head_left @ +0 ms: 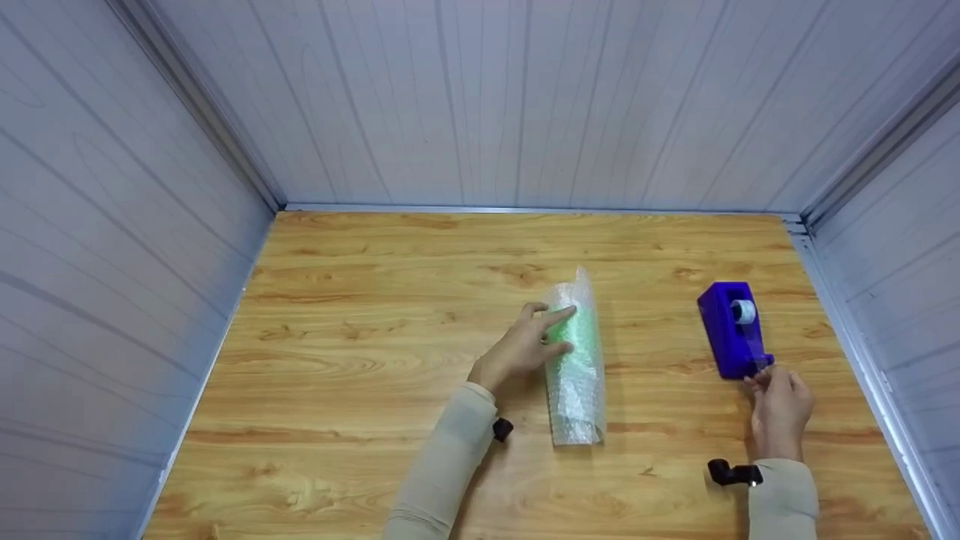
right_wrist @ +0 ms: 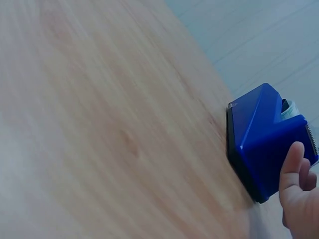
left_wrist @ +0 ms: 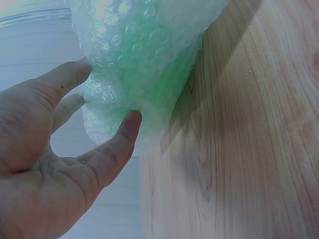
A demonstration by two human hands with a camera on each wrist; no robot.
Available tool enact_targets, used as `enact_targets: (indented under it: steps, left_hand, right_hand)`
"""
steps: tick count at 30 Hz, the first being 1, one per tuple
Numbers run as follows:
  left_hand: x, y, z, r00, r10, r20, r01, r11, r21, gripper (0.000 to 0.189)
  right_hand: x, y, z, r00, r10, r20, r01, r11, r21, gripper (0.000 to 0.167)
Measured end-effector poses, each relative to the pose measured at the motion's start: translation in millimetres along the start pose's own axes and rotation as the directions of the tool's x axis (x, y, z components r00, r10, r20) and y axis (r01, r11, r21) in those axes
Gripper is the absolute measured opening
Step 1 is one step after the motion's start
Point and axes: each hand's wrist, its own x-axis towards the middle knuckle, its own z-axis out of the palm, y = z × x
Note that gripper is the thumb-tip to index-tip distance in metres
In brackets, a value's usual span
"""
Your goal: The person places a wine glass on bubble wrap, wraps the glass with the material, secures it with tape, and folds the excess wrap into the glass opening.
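Note:
A roll of bubble wrap (head_left: 577, 390) with something green inside lies lengthwise on the table, its loose flap along the right side. My left hand (head_left: 525, 341) reaches it from the left, fingers spread and fairly straight, fingertips resting on the wrap. In the left wrist view, the thumb and fingers touch the bubbled surface (left_wrist: 144, 45). To the right stands a blue tape dispenser (head_left: 724, 330) holding a small tape roll (head_left: 743, 312). At its near end, by the serrated cutter (right_wrist: 311, 139), my right hand (head_left: 781, 409) pinches the tape end; the clear strip is barely visible.
The wood-grain table (head_left: 375, 300) is enclosed by pale panels at the left (head_left: 112, 262), back (head_left: 480, 105) and right (head_left: 900, 277). A metal rail (head_left: 862, 375) runs along the right edge, close beyond the dispenser.

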Motion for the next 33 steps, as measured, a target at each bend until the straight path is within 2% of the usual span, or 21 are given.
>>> enact_targets:
  steps: [5,10,13,17,21,28,33]
  left_hand:
    - [-0.4,-0.8,-1.0,1.0,0.0,-0.005,0.0,1.0,0.019,0.066]
    - [-3.9,-3.9,-2.2,1.0,-0.004,-0.004,0.004,1.0,0.011,0.066]
    - [-7.1,-4.9,-3.0,1.0,-0.004,-0.005,0.004,1.0,0.005,0.066]
    - [-9.7,-5.9,-4.4,1.0,-0.008,-0.012,0.008,1.0,-0.003,0.066]
    - [-11.0,-6.9,-4.8,1.0,-0.008,-0.016,0.007,1.0,-0.019,0.066]
    - [-14.5,-8.0,-5.3,1.0,-0.017,-0.014,0.017,1.0,-0.022,0.066]
    - [-14.3,-8.6,-5.7,1.0,-0.016,-0.018,0.015,1.0,-0.024,0.066]
  right_hand:
    - [1.2,1,-2,0.992,0.125,0.02,-0.125,0.992,0.033,0.019]
    - [-2.1,4,-2,0.983,0.177,0.057,-0.182,0.977,0.114,0.019]
    - [-2.8,8,0,0.986,0.159,0.055,-0.164,0.979,0.119,0.02]
    - [-4.1,18,2,0.996,0.081,0.029,-0.081,0.997,-0.021,0.023]
    - [-7.2,24,1,0.999,0.045,0.02,-0.041,0.99,-0.136,0.022]
    - [-17.6,25,-6,0.991,0.079,0.11,-0.054,0.976,-0.211,0.02]
    - [-25.8,30,-5,0.982,0.025,0.19,0.034,0.951,-0.306,0.018]
